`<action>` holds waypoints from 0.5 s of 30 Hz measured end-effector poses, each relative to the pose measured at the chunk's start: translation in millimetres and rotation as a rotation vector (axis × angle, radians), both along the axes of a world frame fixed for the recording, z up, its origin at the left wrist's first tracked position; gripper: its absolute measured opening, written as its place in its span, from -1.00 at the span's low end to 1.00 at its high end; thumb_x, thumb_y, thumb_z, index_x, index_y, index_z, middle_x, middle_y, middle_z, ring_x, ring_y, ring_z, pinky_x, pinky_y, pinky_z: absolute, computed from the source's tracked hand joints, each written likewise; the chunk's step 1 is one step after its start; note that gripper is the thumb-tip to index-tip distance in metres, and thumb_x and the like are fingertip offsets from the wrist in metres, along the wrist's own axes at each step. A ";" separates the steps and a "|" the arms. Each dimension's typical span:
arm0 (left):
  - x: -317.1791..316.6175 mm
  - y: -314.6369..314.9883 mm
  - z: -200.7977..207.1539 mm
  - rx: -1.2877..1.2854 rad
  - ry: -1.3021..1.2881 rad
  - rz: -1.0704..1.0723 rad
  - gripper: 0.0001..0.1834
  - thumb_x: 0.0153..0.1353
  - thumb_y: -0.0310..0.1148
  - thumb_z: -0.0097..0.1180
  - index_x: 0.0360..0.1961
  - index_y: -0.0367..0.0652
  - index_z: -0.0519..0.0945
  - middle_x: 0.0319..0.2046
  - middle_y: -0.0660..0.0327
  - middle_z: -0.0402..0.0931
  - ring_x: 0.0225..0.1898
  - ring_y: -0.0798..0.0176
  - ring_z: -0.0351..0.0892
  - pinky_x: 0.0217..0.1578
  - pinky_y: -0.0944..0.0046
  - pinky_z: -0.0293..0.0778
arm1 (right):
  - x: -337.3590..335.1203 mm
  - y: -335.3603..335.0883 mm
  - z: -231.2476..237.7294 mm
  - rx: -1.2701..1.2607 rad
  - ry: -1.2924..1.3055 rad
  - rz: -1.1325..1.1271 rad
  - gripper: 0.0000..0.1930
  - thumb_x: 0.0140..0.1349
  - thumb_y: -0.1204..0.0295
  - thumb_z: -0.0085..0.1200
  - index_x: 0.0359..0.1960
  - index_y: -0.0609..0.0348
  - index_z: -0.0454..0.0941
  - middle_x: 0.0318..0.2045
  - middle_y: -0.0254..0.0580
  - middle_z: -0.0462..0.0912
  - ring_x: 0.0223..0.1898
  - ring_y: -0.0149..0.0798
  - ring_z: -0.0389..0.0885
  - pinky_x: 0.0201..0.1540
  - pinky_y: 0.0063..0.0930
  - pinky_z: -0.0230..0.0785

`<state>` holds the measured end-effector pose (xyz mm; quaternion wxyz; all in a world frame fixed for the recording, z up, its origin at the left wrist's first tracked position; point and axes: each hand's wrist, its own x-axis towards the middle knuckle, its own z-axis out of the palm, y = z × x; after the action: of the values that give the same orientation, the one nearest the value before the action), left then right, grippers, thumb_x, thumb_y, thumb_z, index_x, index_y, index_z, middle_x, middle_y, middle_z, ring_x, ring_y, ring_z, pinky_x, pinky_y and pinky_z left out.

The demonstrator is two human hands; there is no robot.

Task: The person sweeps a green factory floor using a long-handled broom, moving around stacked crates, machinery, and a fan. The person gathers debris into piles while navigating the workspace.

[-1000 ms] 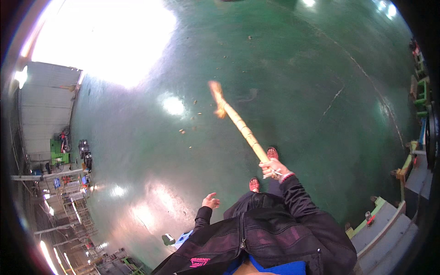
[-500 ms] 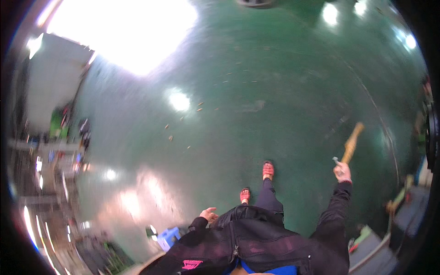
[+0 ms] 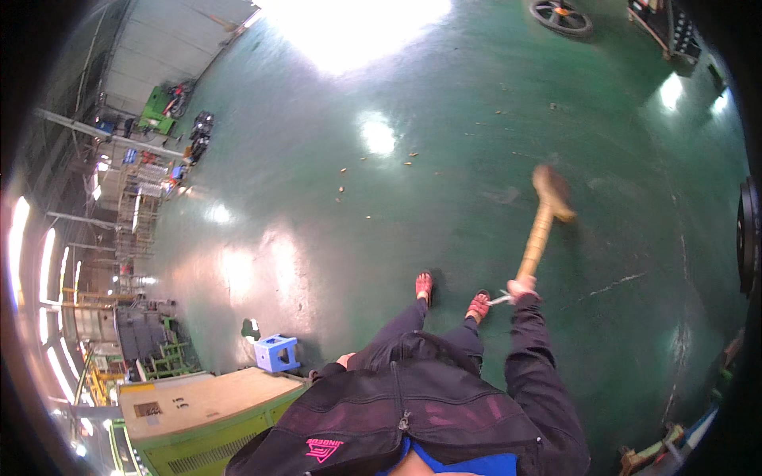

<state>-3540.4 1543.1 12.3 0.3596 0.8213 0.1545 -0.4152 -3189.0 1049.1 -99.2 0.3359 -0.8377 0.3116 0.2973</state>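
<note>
My right hand (image 3: 522, 287) is closed round the yellow, wrapped-looking handle of a mallet (image 3: 536, 238). The brownish head points away from me over the floor, slightly blurred. A thin pale metal piece (image 3: 500, 299) sticks out of the same fist toward my left; its kind is unclear. My left hand (image 3: 345, 361) hangs low at my side, mostly covered by the dark jacket. Its fingers are hidden, and nothing shows in it.
Small tan bits (image 3: 341, 189) lie on the green floor (image 3: 444, 222) ahead. A blue stool (image 3: 276, 353) stands left, beside a green cabinet with a wooden top (image 3: 206, 404). A spoked wheel (image 3: 562, 16) lies far ahead. Racks and machines line the left.
My right hand has swung inward with the mallet, whose head now shows. My left hand has drawn back against the jacket. My feet have stepped and the view has turned right.
</note>
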 end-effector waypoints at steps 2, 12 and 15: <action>17.3 -1.2 -6.1 -0.026 -0.083 0.019 -0.57 0.01 -0.25 -0.07 -0.07 -0.15 0.33 -0.15 0.18 0.39 -0.17 0.34 0.39 -0.12 0.37 0.28 | 10.2 51.8 29.4 0.186 0.066 -0.056 -0.57 -0.22 0.42 -0.05 -0.24 0.34 0.25 -0.32 0.15 0.46 -0.16 0.01 0.43 -0.12 -0.31 0.26; 245.9 -44.5 51.5 -0.573 0.230 0.487 -0.56 0.11 -0.16 -0.16 -0.02 -0.13 0.31 -0.06 0.23 0.30 -0.07 0.30 0.30 -0.05 0.33 0.20 | 58.8 88.7 128.0 1.636 0.478 -0.586 -0.85 0.02 0.55 -0.10 -0.55 0.13 0.16 -0.80 -0.49 0.17 -0.87 -0.61 0.10 -0.88 -0.77 -0.09; 334.0 -33.3 72.9 -0.446 0.495 0.406 -0.54 0.09 -0.17 -0.08 0.01 -0.08 0.26 -0.10 0.23 0.33 -0.16 0.34 0.37 -0.18 0.28 0.34 | 57.9 47.9 152.4 1.559 0.195 -0.661 -0.85 0.02 0.55 -0.06 -0.50 0.14 0.19 -0.78 -0.47 0.18 -0.87 -0.59 0.08 -0.87 -0.75 -0.05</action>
<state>-3206.4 1509.7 85.1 0.5561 0.5506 0.3018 -0.5446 -3131.2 1097.1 53.3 0.8579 -0.2036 0.2737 0.3843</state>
